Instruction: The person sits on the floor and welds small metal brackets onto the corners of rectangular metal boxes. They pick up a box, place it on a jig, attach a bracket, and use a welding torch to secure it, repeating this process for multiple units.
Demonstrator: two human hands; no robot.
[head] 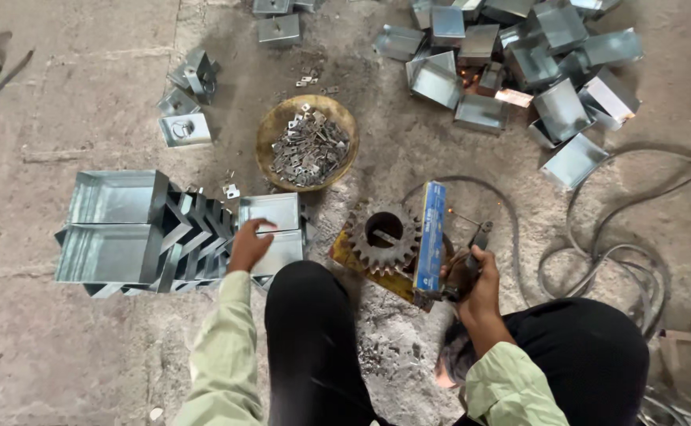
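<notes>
- Gripping a dark welding holder (478,241), the right hand (483,288) is closed round its handle, near and right of centre, with the tip pointing far-left toward the blue-faced piece (431,235) standing on edge.
- Left hand (248,244) rests with fingers curled on a flat grey tray (270,211) at the right end of the tray stack (136,233); whether it has pinched the tray or only touches it I cannot tell.
- To do this well, I judge the left hand should take a firm hold on one tray edge and lift only that one, so the nested stack beside it is not dragged along.
- Holder tip is best kept off the gear (383,237) and the blue-faced piece while the other hand is busy (a stray touch could strike an arc).
- Sheet edges look sharp; a bare-hand grip belongs on the folded rim, not the cut edge.
- Cable (598,260) loops on the ground to the right of the holder, and I would keep it out from under the knee.
- Ground is rough, dusty concrete with grey ash and grit around the gear.
- Bowl (308,142) of small metal clips sits just beyond the gear, within reach of either hand.
- Far right lies a loose heap of boxes (535,71); far left, a few small brackets (184,102).
- Person squats over the work, dark trousers (314,339) between the two hands, pale green sleeves on both arms.
</notes>
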